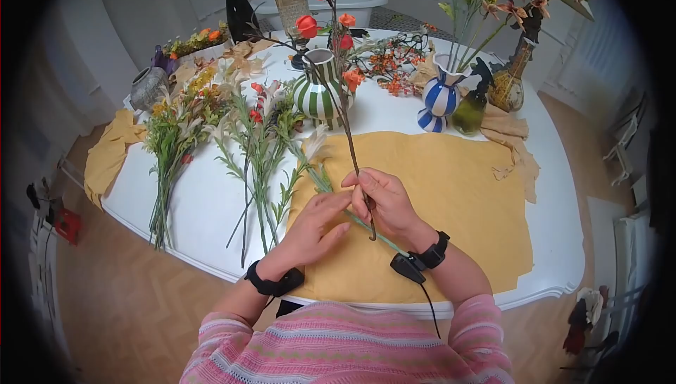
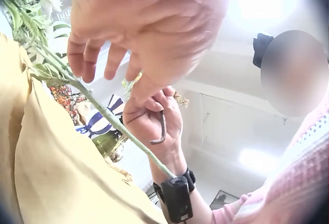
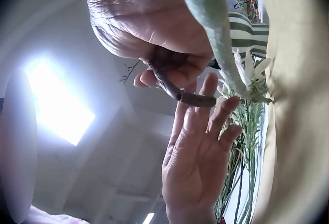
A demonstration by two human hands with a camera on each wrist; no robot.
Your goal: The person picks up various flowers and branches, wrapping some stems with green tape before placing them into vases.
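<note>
My right hand point(image 1: 384, 201) grips a brown branch point(image 1: 346, 127) with orange-red blossoms, held upright over the yellow cloth point(image 1: 451, 208). The branch's hooked lower end point(image 3: 195, 99) pokes out below the fingers in the right wrist view. Beside it, my left hand point(image 1: 315, 231) has its fingers extended toward the right hand; whether they touch is unclear. In the left wrist view its fingers hang loosely with nothing held. A green stem point(image 2: 115, 123) with a white flower point(image 1: 315, 143) lies across the cloth, beneath both hands.
Bundles of flowers point(image 1: 169, 172) and green stems point(image 1: 264, 187) lie to the left on the white table point(image 1: 204, 243). A green-striped vase point(image 1: 320, 95) stands behind the cloth. Further right are a blue-striped vase point(image 1: 441, 95), a green bottle point(image 1: 468, 113) and an amber vase point(image 1: 510, 84).
</note>
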